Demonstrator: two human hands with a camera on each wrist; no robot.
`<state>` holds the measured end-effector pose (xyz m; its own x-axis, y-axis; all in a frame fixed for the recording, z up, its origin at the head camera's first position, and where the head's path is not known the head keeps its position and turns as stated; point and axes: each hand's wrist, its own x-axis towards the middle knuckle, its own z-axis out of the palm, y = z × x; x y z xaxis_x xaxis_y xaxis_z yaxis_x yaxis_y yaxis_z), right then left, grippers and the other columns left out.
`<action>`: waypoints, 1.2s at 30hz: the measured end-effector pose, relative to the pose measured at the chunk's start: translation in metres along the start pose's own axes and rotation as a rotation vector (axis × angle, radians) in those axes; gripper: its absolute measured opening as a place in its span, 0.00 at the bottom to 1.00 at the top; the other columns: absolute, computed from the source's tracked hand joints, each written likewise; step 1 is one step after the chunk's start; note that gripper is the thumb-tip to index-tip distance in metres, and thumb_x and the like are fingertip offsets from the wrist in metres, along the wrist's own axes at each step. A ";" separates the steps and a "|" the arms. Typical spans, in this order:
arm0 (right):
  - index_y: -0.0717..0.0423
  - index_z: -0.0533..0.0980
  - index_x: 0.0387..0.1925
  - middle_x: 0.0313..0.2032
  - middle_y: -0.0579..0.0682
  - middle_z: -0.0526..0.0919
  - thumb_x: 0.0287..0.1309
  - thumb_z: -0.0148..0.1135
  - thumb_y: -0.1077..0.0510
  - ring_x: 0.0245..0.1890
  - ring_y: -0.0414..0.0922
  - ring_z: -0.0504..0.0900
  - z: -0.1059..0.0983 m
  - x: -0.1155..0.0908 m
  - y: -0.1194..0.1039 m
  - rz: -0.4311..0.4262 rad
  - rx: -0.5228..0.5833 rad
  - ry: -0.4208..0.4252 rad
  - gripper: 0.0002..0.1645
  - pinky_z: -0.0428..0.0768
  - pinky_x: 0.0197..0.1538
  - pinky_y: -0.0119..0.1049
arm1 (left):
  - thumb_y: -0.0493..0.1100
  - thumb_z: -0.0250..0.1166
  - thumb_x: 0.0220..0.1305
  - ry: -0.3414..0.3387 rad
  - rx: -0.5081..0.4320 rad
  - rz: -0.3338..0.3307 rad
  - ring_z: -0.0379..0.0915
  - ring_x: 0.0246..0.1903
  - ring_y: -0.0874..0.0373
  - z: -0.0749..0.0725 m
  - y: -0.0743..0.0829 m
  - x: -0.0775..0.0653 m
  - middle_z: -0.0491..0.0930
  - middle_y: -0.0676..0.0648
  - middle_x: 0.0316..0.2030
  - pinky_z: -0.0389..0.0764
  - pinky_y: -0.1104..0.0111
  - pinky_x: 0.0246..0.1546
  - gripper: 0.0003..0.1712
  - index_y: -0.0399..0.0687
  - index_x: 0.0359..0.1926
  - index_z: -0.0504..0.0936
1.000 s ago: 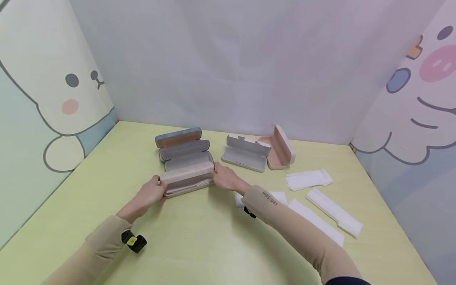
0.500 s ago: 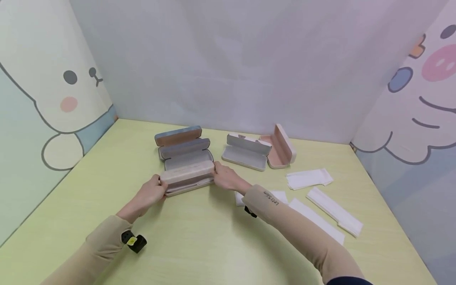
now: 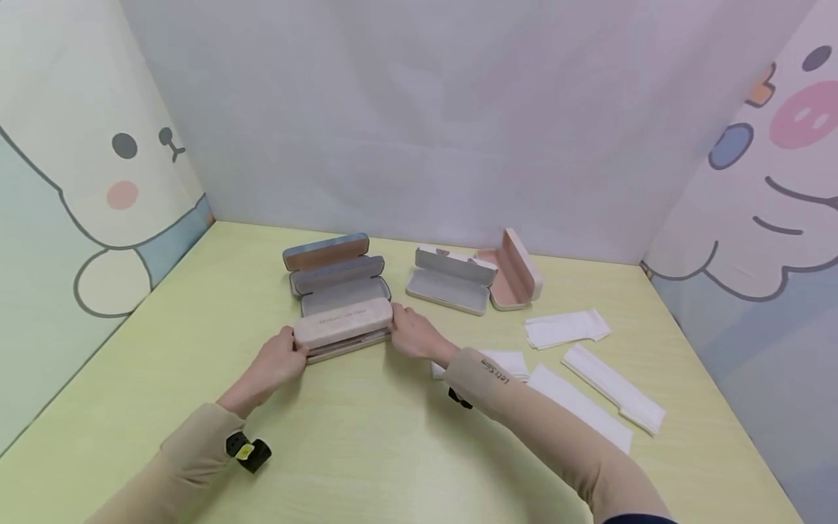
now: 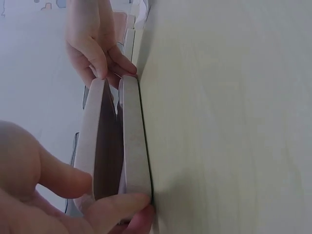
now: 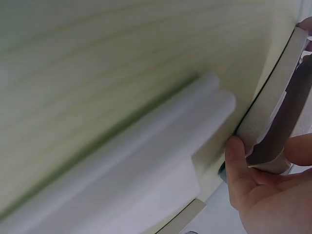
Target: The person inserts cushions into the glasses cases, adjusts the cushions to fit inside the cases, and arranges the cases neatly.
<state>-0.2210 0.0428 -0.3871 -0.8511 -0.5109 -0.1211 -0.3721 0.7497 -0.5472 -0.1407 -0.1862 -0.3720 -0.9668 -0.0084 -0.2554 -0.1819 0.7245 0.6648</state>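
Note:
Both hands hold a beige glasses case (image 3: 343,322) at the front of the row. Its lid, with small lettering on top, is tilted down with a narrow gap above the base. My left hand (image 3: 280,356) pinches the left end, thumb at the lid and fingers at the base (image 4: 136,141) in the left wrist view. At the other end, my right hand (image 3: 414,333) grips it the same way, thumb on the lid and a fingertip against the base (image 5: 263,107) in the right wrist view. A pale edge of cloth (image 5: 277,114) shows inside the gap.
Behind stand open cases: a grey one (image 3: 343,295) and a blue one (image 3: 326,251). To the right are a white case (image 3: 448,291) and a pink case (image 3: 511,280), both open. Several folded white cloths (image 3: 615,389) lie at the right, one partly under the right forearm.
The lid of the beige case has come down towards its base, so the inside is now mostly hidden and the lettering shows. Both hands stay at its ends.

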 end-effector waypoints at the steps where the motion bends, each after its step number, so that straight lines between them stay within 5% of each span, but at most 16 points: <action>1: 0.68 0.58 0.67 0.55 0.66 0.74 0.70 0.39 0.60 0.55 0.56 0.75 0.001 0.000 0.000 -0.004 -0.014 0.004 0.28 0.74 0.59 0.49 | 0.37 0.45 0.68 0.004 0.012 0.007 0.69 0.51 0.38 0.001 0.000 0.000 0.68 0.21 0.53 0.73 0.49 0.50 0.26 0.17 0.58 0.57; 8: 0.70 0.63 0.63 0.51 0.66 0.75 0.68 0.44 0.61 0.50 0.54 0.76 0.005 -0.005 0.000 -0.012 -0.095 0.010 0.25 0.77 0.55 0.46 | 0.33 0.49 0.64 0.023 0.057 0.038 0.71 0.43 0.40 0.005 -0.002 -0.001 0.70 0.21 0.47 0.75 0.53 0.43 0.23 0.15 0.54 0.61; 36: 0.69 0.66 0.58 0.49 0.63 0.75 0.68 0.46 0.61 0.47 0.51 0.75 0.004 -0.009 -0.001 -0.010 -0.161 -0.033 0.22 0.77 0.54 0.42 | 0.33 0.53 0.62 0.025 0.110 0.059 0.73 0.45 0.37 0.003 -0.004 -0.003 0.73 0.23 0.45 0.75 0.49 0.47 0.20 0.19 0.49 0.65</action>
<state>-0.2117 0.0452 -0.3888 -0.8356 -0.5299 -0.1450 -0.4371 0.8011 -0.4088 -0.1368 -0.1872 -0.3762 -0.9798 0.0203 -0.1991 -0.1048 0.7956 0.5967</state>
